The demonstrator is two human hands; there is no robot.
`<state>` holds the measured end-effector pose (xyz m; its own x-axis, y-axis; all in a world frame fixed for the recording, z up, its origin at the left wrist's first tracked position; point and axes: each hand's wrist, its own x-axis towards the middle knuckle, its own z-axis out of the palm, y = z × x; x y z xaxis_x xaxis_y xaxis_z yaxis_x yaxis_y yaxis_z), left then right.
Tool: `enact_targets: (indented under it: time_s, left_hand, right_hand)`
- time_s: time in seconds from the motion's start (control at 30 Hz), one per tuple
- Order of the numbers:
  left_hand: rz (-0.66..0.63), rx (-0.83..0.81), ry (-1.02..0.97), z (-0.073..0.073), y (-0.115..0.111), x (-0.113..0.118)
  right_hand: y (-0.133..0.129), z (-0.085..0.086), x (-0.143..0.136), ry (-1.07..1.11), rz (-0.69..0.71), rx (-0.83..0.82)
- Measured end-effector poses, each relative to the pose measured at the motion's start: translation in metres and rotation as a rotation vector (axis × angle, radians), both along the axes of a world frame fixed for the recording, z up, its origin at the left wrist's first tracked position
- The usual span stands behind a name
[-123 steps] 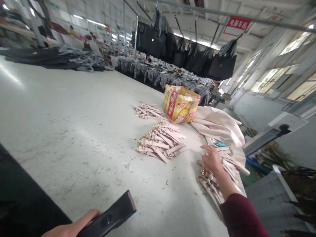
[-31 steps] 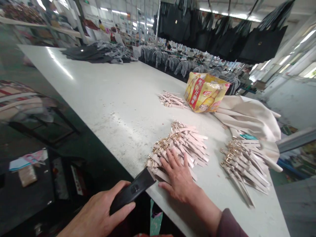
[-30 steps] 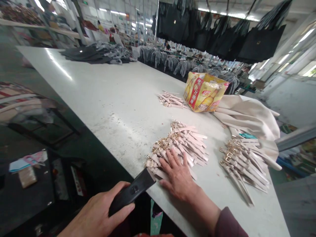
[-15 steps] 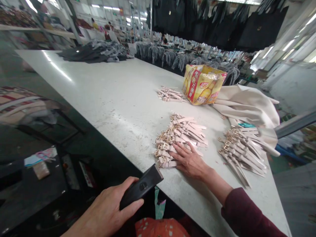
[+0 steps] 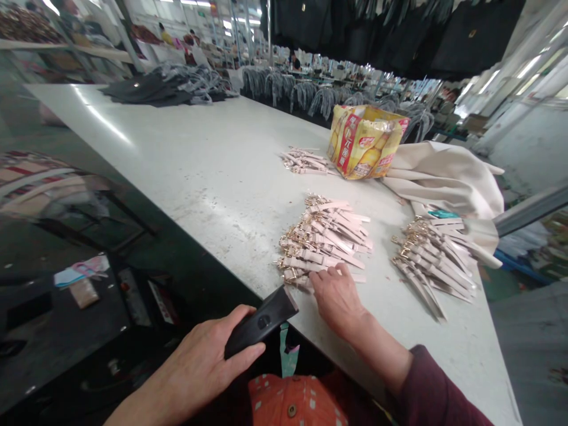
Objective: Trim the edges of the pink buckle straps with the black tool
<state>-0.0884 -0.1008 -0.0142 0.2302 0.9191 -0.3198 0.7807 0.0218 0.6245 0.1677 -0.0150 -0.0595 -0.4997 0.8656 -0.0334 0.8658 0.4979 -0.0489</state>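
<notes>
My left hand [image 5: 213, 355] is closed around a black handheld tool [image 5: 261, 322], shaped like a hair clipper, its broad end pointing up and right. It is held by the table's near edge. My right hand [image 5: 339, 299] has its fingers curled down on the nearest strap of a pile of pale pink buckle straps [image 5: 328, 231]. Their tips are hidden behind the hand. Gold buckles on these straps face left. A second bunch of buckle straps [image 5: 432, 257] lies to the right, and a smaller bunch [image 5: 306, 160] lies farther back.
A yellow printed box [image 5: 366, 145] stands on the white table [image 5: 199, 160], beside folded cream material [image 5: 448, 177]. Dark pieces with grey straps [image 5: 168, 86] are heaped at the far left. Black bags [image 5: 390, 35] hang behind. A dark stand [image 5: 57, 319] is at left.
My right hand has gone from lying flat with fingers spread on the straps to curled fingers at the nearest one. The left hand, still holding the tool, shifted slightly right.
</notes>
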Motion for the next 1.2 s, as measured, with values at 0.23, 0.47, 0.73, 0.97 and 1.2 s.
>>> enact_targets:
  time_s: [0.23,0.47,0.73,0.97,1.2]
  left_hand:
    - [0.000,-0.001,-0.010,0.002,-0.007,-0.001]
    - [-0.033,-0.020,-0.035,0.000,-0.006,-0.004]
    - [-0.177,-0.033,0.025,0.003,0.001,0.012]
    - [-0.285,-0.026,0.124,0.021,0.017,0.051]
    - [-0.367,-0.023,0.299,0.022,0.038,0.064]
  right_hand:
    - [-0.004,-0.017,-0.002,0.322,-0.046,-0.129]
    - [-0.025,-0.017,0.051,0.618,0.105,-0.225]
    - [-0.070,-0.044,0.083,0.766,-0.020,-0.197]
    - [-0.071,-0.049,0.078,0.850,-0.052,-0.209]
    - [-0.066,-0.047,0.081,0.867,-0.008,-0.238]
